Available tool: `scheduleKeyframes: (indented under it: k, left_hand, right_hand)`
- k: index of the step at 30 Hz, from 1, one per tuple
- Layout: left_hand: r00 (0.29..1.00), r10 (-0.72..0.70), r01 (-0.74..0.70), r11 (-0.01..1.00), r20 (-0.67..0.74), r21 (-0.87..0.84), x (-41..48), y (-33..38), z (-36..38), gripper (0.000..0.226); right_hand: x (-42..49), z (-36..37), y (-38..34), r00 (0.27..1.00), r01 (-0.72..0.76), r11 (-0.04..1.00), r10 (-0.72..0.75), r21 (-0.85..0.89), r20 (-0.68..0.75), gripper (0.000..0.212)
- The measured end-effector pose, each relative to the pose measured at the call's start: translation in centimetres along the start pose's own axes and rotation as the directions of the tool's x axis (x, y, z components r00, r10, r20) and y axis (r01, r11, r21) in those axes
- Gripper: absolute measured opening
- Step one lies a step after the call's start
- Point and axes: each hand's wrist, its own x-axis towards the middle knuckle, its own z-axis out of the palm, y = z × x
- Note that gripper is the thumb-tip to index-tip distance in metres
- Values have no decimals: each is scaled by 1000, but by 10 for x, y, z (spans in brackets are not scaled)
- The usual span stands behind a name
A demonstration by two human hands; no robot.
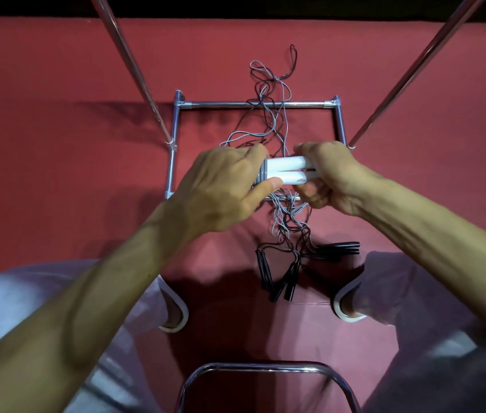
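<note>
- Where things stand: the two white handles [286,169] are side by side in the air, over the near rail of the metal frame [253,104] that lies on the red floor [56,144]. The left hand [220,186] has its thumb and fingers curled round the ribbed grey end. The right hand [331,177] is wrapped round the other end. Both are gripping, nothing is spread or loose.
- Biggest worry imo: the grey cords [280,216] drop from the handles straight into a tangle with the black cords [291,59]. That tangle runs over the frame's far rail and on toward the far edge of the floor. Pull the handles up or toward the body and the knot probably just cinches tighter.
- The cords also cross the frame's near rail. A hard tug could snag there and drag the whole frame, or tip it, since two slanted poles [128,61] look joined to its side rails.
- The black handles [280,278] lie in a bunch on the floor between the feet, with another couple to their right. They're on the same mess of cord, so lifting the white pair could yank them along or whip them into a shin.
- The handles are only held together by hand pressure. If one grip shifts, one handle could slide out and drop back into the pile.
- I can't tell exactly where the grey cords leave the handles, as the left hand hides it, so a kink there is possible too.
</note>
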Motion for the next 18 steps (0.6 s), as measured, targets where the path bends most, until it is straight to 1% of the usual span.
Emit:
scheduleKeyframes:
  k: [2,4,5,7,8,9,10,11,12,13,14,15,16,17,18]
  left_hand:
    - [1000,11,-11,1000,3,0,-1,2,-1,42]
    - [1000,-2,2,1000,3,2,-1,3,0,45]
    - [1000,-14,14,1000,1,-9,-2,3,1,46]
    - [999,-41,40,997,-11,-63,-2,7,2,46]
    - [998,-61,60,993,-15,-97,-1,8,2,45]
    - [995,-94,91,986,-18,-137,0,10,1,44]
    - [990,-137,130,973,-25,-189,2,10,2,44]
    - [981,-192,175,943,-34,-283,5,10,2,43]
    - [964,-266,227,875,-33,-428,9,10,1,42]
    - [936,-350,271,750,-16,-603,13,10,0,40]
    - [905,-426,290,592,14,-752,18,9,-3,37]
    - [871,-488,297,440,52,-847,23,7,-7,32]
    - [834,-545,307,329,86,-893,26,5,-12,32]
    - [797,-593,321,255,115,-912,30,3,-17,36]
    - [769,-625,332,207,137,-920,32,1,-22,38]
  right_hand:
    - [1,-3,6,998,-31,999,29,27,53,35]
    - [0,-8,7,983,-70,997,63,31,172,34]
    - [-3,-12,4,970,-78,997,74,6,230,35]
    - [-10,-21,-7,945,-70,995,90,-74,316,44]
    - [-13,-25,-13,934,-60,993,93,-106,346,53]
    - [-13,-27,-19,931,-39,992,78,-117,356,65]
    - [-10,-28,-21,945,5,996,25,-92,326,74]
    - [-4,-27,-21,966,68,998,-62,-18,250,78]
    - [4,-25,-18,976,133,987,-146,94,159,77]
    - [12,-22,-14,978,159,964,-183,211,101,73]
    - [18,-17,-10,976,144,943,-184,299,112,72]
    - [22,-10,-4,968,108,937,-175,333,178,74]
    - [24,-5,4,951,83,945,-170,317,258,79]
    - [24,-1,10,928,67,957,-164,282,335,82]
    - [20,4,14,905,56,968,-153,243,398,83]
